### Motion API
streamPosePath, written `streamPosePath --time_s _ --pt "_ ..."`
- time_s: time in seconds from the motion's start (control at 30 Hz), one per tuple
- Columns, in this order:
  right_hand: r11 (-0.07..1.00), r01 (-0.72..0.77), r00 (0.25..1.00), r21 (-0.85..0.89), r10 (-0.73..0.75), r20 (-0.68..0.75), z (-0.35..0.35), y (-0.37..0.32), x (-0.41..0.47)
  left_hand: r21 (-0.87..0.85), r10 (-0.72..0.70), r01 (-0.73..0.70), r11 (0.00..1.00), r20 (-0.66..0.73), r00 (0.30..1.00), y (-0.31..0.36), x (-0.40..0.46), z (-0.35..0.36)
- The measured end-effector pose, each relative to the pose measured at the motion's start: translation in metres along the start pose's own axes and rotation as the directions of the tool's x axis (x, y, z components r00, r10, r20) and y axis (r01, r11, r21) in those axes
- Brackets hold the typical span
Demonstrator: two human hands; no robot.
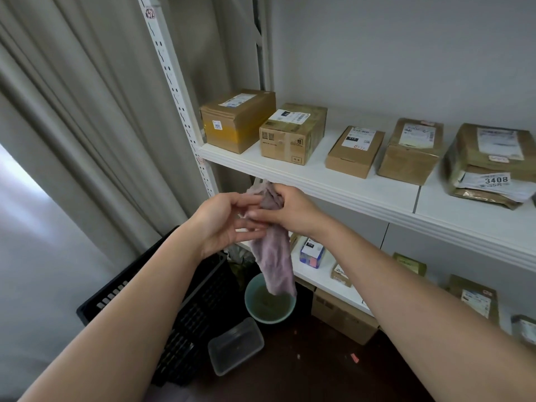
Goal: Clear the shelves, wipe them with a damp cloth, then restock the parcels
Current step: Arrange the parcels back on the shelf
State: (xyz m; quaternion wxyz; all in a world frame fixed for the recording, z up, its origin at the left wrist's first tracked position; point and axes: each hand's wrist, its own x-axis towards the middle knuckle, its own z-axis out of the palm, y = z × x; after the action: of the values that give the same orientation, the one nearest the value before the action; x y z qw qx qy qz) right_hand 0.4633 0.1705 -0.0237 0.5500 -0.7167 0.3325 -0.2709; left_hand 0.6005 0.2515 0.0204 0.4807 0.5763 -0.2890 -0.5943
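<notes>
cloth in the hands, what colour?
The cloth is pale mauve-pink, clearest in the head view.

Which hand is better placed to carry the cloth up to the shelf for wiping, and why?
Probably the right hand. It grips the bunched top of the cloth just beneath the shelf edge, while the left hand only touches the cloth lower down with relaxed fingers.
</notes>
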Motion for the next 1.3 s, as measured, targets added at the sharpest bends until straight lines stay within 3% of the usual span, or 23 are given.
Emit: streamPosePath --time_s 0.1,0.17,0.23,0.3,0.37,0.47,0.57,0.67,0.73,0.8,0.83,0.93,1.0,1.13,1.2,1.3 --pt "0.994 0.056 0.998 -0.091 -0.057 -0.018 -0.002 0.001 0.000 0.093 0.185 -0.174 0.980 -0.128 0.974 -0.010 0.002 -0.002" --pt "0.987 0.081 0.997 -0.136 -0.082 -0.007 0.001 -0.003 0.000 0.185 0.334 -0.287 0.940 -0.326 0.884 -0.023 0.009 -0.004" --pt "0.992 0.074 0.997 -0.107 -0.076 -0.018 0.000 -0.006 0.000 0.232 0.368 -0.294 0.927 -0.419 0.830 -0.035 0.017 -0.013" --pt "1.000 0.025 1.000 0.006 -0.025 -0.008 -0.004 -0.008 -0.001 0.185 0.260 -0.207 0.961 -0.344 0.902 -0.041 0.017 -0.022" --pt "0.993 -0.021 1.000 0.115 0.019 0.015 -0.008 -0.008 -0.003 0.176 0.129 -0.099 0.979 -0.165 0.978 -0.046 0.012 -0.027" --pt "0.978 -0.069 0.998 0.196 0.066 0.025 -0.010 -0.005 -0.004 0.118 0.155 -0.149 0.982 -0.043 0.987 -0.052 0.007 -0.031" --pt "0.963 -0.198 0.975 0.183 0.174 0.142 -0.018 -0.009 -0.010 0.110 0.186 -0.184 0.977 0.000 0.983 -0.047 0.003 -0.036" --pt "0.951 -0.302 0.921 0.066 0.273 0.277 -0.031 -0.015 -0.013 0.258 0.153 -0.155 0.954 0.029 0.988 -0.038 -0.006 -0.038" --pt "0.929 -0.342 0.906 0.144 0.285 0.315 -0.036 -0.017 -0.013 0.251 0.193 -0.183 0.951 -0.014 0.981 -0.032 -0.008 -0.036" --pt "0.845 -0.407 0.879 0.346 0.260 0.399 -0.038 -0.012 -0.016 0.116 0.231 -0.223 0.968 -0.067 0.971 -0.029 -0.006 -0.032" --pt "0.819 -0.444 0.851 0.363 0.260 0.456 -0.035 -0.006 -0.020 0.058 0.231 -0.225 0.973 -0.117 0.966 -0.028 -0.003 -0.031" --pt "0.854 -0.511 0.753 0.099 0.389 0.531 -0.011 0.027 -0.034 -0.136 0.080 -0.119 0.983 -0.261 0.962 -0.040 0.006 -0.030" --pt "0.851 -0.514 0.783 0.106 0.415 0.463 0.007 0.044 -0.036 -0.213 -0.110 0.063 0.975 -0.216 0.970 -0.057 0.007 -0.033" --pt "0.838 -0.504 0.841 0.209 0.421 0.338 0.020 0.050 -0.038 -0.087 -0.399 0.392 0.916 -0.077 0.914 -0.095 0.007 -0.043" --pt "0.830 -0.517 0.837 0.210 0.440 0.324 0.021 0.051 -0.038 -0.028 -0.421 0.420 0.907 -0.037 0.906 -0.103 0.006 -0.041" --pt "0.815 -0.525 0.824 0.247 0.414 0.387 0.018 0.053 -0.039 0.094 -0.319 0.325 0.941 -0.075 0.945 -0.103 0.008 -0.036"
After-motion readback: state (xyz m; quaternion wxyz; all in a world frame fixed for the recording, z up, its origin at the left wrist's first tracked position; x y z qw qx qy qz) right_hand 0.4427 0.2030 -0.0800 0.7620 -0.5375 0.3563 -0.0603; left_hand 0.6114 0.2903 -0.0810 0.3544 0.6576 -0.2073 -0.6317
